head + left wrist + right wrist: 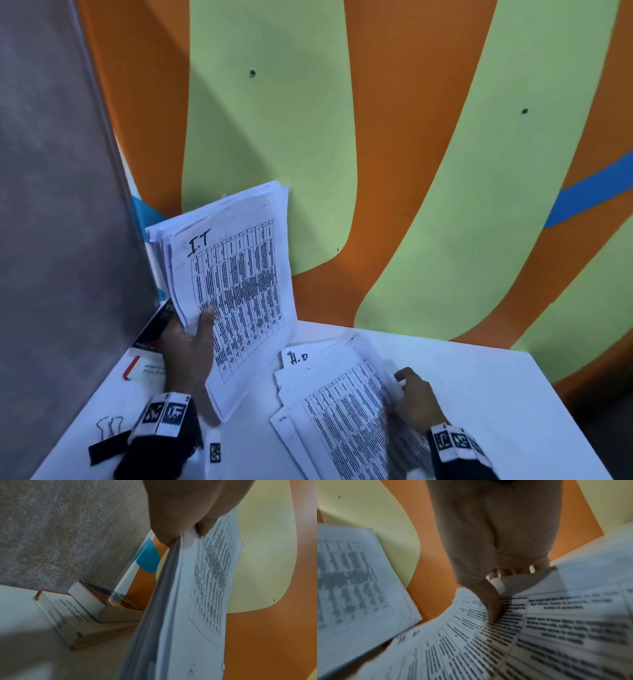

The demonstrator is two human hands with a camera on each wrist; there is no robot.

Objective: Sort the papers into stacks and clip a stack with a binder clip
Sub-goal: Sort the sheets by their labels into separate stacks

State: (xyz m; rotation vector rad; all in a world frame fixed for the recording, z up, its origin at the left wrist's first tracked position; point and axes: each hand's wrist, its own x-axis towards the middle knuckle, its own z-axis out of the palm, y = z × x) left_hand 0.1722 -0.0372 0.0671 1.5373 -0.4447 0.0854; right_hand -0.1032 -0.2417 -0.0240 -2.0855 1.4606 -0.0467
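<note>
White paper fills both hands. The left hand (186, 346) grips a thick stack (236, 274) by its left edge, thumb pressed on the printed top sheet and fingers curled behind; the wrist view shows the sheet edges wedged into the crook of thumb and fingers. That stack stands tilted up off the table (479, 394), its lower corner down near the surface and its top leaning toward the striped wall (394, 137). "I.T" is handwritten at its upper left above a printed grid. The left forearm comes up from the near edge, wrist band (164, 414) facing the camera.

The right hand (416, 399) rests knuckles-up on the right side of a second, fanned pile (339, 411) lying flat on the table. Its thumb presses down on the top sheet while the fingers curl over and under the right edge, so it pinches the upper sheets. A lower sheet in this pile is marked "H.D" at its top left corner.

Left of the raised stack, two books (89, 612) lie against the grey partition (61, 205), the smaller on the larger. A binder clip (109, 426) sits at the near left of the table, just beside the left wrist, touched by neither hand.
</note>
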